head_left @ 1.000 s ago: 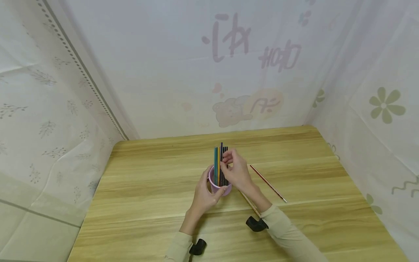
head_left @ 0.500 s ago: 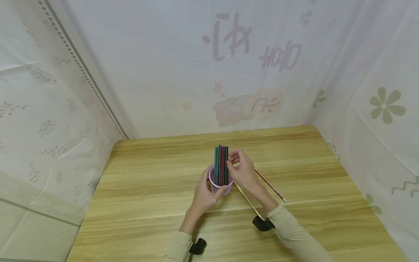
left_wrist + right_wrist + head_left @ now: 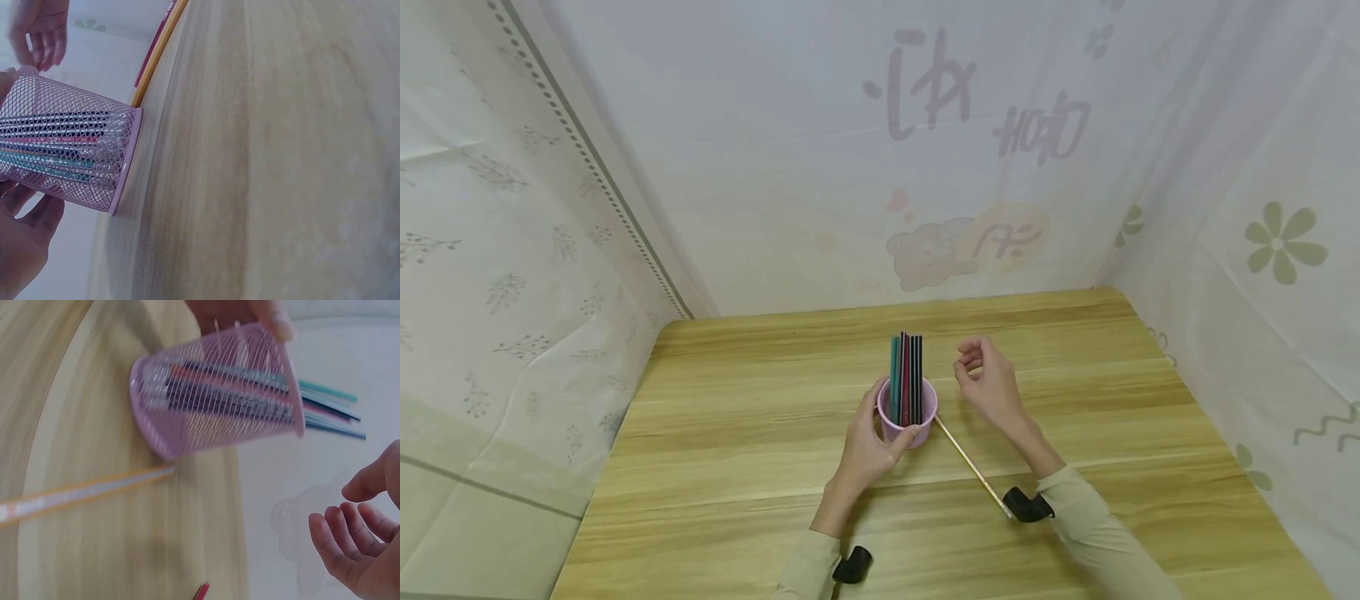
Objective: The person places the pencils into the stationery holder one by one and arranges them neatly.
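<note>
A pink mesh pen cup (image 3: 928,410) stands on the table, and my left hand (image 3: 865,450) grips it by the rim and side. Upright in the cup is a bunch of pencils (image 3: 906,375), teal, red and black. To the right of the cup, my right hand (image 3: 992,387) hovers with loosely bent fingers and holds nothing, as the right wrist view (image 3: 362,534) also shows. A yellow pencil (image 3: 973,467) lies on the table with one end by the cup's base. The red pencil (image 3: 155,44) lies beyond it in the left wrist view; in the head view my right arm hides it.
The wood-grain table (image 3: 722,467) extends around the cup. Printed cloth curtains (image 3: 760,167) enclose its back and sides. A black wrist mount (image 3: 1028,505) sits at my right sleeve, close to the yellow pencil's near end, and another (image 3: 853,565) at my left sleeve.
My right hand has drawn back from the pencils and moved right, now covering the red pencil in the head view. The bunch has settled slightly. My left hand has stayed on the cup.
</note>
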{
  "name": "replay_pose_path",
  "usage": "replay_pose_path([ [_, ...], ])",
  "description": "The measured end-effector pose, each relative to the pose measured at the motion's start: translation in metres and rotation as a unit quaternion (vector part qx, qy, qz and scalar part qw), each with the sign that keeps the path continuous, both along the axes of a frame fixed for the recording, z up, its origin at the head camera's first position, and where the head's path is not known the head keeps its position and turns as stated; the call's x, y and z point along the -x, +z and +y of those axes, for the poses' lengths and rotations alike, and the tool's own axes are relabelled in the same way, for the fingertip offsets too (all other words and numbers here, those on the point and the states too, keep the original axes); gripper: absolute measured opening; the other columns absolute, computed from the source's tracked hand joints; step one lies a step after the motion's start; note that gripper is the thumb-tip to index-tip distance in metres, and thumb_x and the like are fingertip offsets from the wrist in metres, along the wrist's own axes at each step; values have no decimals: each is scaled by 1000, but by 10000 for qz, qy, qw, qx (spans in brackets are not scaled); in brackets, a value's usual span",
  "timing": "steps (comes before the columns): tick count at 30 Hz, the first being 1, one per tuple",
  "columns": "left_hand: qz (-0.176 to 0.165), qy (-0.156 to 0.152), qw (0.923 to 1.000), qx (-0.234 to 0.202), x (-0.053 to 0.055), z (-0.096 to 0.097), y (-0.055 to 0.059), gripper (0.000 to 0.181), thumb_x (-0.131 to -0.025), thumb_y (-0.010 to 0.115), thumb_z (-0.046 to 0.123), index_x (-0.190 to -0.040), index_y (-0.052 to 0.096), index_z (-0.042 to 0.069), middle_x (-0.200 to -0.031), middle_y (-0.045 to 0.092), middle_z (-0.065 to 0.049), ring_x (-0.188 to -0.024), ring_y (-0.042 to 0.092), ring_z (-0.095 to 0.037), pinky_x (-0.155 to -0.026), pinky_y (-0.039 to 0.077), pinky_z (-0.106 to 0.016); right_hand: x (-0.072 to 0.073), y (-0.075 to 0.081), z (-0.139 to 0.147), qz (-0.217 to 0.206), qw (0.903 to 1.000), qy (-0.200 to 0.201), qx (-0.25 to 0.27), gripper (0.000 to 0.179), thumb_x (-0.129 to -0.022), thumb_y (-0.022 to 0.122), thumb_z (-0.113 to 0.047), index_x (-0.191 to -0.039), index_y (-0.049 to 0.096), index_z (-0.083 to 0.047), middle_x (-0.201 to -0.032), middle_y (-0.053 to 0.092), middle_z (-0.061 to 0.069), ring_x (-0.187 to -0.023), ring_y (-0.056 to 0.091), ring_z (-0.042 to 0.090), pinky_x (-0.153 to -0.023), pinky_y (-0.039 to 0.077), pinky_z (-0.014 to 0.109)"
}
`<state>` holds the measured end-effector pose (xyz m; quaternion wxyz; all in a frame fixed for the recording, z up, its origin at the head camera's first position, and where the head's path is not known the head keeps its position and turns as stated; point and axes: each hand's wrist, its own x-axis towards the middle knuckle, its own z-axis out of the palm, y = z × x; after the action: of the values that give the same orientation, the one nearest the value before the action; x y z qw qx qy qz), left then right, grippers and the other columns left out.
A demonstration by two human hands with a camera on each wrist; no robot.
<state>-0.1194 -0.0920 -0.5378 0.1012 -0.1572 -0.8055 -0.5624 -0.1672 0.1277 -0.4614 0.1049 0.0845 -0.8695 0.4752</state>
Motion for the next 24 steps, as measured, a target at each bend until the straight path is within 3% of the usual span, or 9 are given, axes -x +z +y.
replay_pose_path([
  [8, -63, 19, 10000, 20, -1, 0, 0, 89, -82, 84, 28, -154, 37, 10, -143, 56, -9, -127, 58, -24, -107, 53, -41, 7, -20, 27, -363, 9989, -249, -129, 26, -91, 63, 2, -116, 57, 8, -99, 65, 18, -88, 66, 30, -71, 60, 22],
  [14, -109, -6, 9999, 8, -2, 0, 0, 89, -82, 84, 28, -155, 36, 10, -143, 55, -9, -128, 58, -25, -107, 53, -42, 12, -38, 43, -357, 9975, -527, -322, 24, -88, 64, 2, -111, 59, 7, -94, 67, 19, -85, 68, 30, -71, 54, 21],
  [20, 27, 12, 10000, 31, -2, 1, 0, 89, -82, 83, 28, -154, 36, 5, -143, 56, -11, -127, 58, -26, -105, 54, -44, 14, -50, 53, -525, 9954, -596, -530, 21, -87, 65, 1, -107, 59, 4, -93, 67, 18, -83, 68, 29, -73, 55, 24],
  [24, 0, -9, 10000, 28, -1, 1, 1, 89, -83, 83, 28, -155, 36, 7, -144, 55, -10, -128, 58, -25, -105, 54, -44, 12, -54, 57, -652, 9938, -614, -657, 22, -85, 68, 0, -105, 60, 4, -91, 67, 19, -81, 68, 29, -71, 55, 26],
])
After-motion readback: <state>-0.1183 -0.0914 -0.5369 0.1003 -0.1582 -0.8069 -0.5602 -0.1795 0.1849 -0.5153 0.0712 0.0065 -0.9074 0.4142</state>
